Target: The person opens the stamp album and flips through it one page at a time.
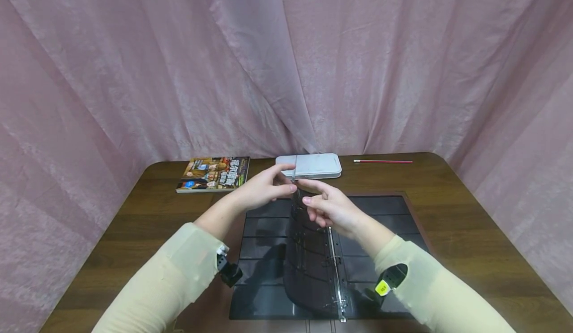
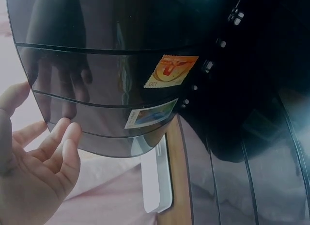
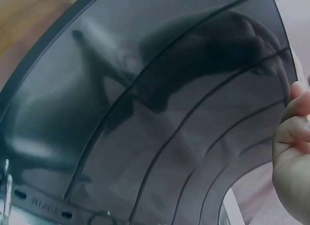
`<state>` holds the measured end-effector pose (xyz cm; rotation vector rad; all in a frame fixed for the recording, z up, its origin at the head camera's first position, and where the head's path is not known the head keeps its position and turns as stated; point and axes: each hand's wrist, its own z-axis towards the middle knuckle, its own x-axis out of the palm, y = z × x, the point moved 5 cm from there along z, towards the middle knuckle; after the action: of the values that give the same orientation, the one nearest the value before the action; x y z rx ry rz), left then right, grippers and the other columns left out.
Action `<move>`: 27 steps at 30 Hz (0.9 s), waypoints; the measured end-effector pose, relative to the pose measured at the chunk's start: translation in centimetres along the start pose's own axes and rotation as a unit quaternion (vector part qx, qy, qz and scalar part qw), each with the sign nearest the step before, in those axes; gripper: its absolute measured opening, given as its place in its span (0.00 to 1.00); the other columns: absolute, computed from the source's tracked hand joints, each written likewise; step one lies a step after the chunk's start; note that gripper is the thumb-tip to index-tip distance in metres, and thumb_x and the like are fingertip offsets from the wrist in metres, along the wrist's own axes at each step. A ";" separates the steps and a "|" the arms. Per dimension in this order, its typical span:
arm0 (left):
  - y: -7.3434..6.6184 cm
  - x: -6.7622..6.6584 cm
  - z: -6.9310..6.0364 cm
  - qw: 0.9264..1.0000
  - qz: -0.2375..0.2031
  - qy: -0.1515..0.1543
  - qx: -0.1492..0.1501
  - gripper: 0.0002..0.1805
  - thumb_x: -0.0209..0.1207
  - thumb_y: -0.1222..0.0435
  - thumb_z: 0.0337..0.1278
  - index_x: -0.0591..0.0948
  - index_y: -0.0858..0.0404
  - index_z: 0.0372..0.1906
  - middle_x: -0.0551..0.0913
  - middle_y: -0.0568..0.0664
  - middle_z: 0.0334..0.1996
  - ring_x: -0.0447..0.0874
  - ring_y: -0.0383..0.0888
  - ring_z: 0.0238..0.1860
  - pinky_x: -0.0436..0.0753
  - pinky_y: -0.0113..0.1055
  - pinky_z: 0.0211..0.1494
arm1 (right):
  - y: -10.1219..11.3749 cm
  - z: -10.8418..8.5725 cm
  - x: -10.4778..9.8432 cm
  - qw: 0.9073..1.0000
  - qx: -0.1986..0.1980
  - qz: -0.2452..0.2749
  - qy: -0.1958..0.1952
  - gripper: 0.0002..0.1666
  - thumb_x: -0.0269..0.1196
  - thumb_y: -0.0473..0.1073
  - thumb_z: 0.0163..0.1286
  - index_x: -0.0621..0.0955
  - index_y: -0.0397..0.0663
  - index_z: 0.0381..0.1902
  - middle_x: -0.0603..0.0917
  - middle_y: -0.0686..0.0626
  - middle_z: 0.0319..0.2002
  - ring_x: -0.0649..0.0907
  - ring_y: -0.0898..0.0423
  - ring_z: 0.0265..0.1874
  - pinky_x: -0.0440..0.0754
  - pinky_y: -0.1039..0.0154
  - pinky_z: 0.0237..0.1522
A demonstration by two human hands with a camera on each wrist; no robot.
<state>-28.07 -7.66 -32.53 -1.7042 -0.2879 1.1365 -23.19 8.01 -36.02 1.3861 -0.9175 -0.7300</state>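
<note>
A ring-bound stamp album with black strip-pocket pages (image 1: 264, 268) lies on the table. One of its sheets (image 1: 309, 263) stands up in a curve from the metal ring spine (image 1: 334, 273). My left hand (image 1: 261, 189) touches the sheet's free far edge, thumb and index finger spread apart. From the other side my right hand (image 1: 331, 208) reaches that edge with its index finger extended, its other fingers loosely bent. An orange stamp (image 2: 172, 71) and a blue-green stamp (image 2: 151, 114) show in the sheet's pockets in the left wrist view.
A white flat case (image 1: 318, 165) lies behind the album, with a colourful magazine (image 1: 215, 174) to its left and a red pencil (image 1: 385, 162) to its right. Pink curtains (image 1: 286, 64) surround the wooden table (image 1: 470, 223).
</note>
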 end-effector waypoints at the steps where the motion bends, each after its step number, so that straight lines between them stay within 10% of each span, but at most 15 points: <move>1: 0.1 -0.1 0.0 1.000 0.001 0.000 0.001 0.32 0.56 0.57 0.62 0.62 0.58 0.69 0.79 0.53 0.46 0.80 0.45 0.41 0.77 0.38 0.36 | -0.1 -0.1 -0.2 1.000 0.000 -0.005 -0.002 0.34 0.57 0.43 0.69 0.60 0.45 0.70 0.73 0.52 0.16 0.69 0.63 0.09 0.59 0.72 0.11; 27: 2.1 -1.1 -1.7 0.999 -0.034 -0.004 -0.009 0.30 0.54 0.60 0.65 0.63 0.59 0.70 0.80 0.56 0.35 0.83 0.50 0.31 0.79 0.40 0.36 | -1.9 -3.8 -6.5 0.995 0.020 -0.059 -0.079 0.31 0.59 0.44 0.69 0.65 0.39 0.66 0.72 0.52 0.21 0.68 0.63 0.14 0.66 0.72 0.16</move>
<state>-28.01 -10.34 -33.58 -1.6938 -0.3593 1.0929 -22.87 15.38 -38.44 1.4427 -0.9825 -0.9260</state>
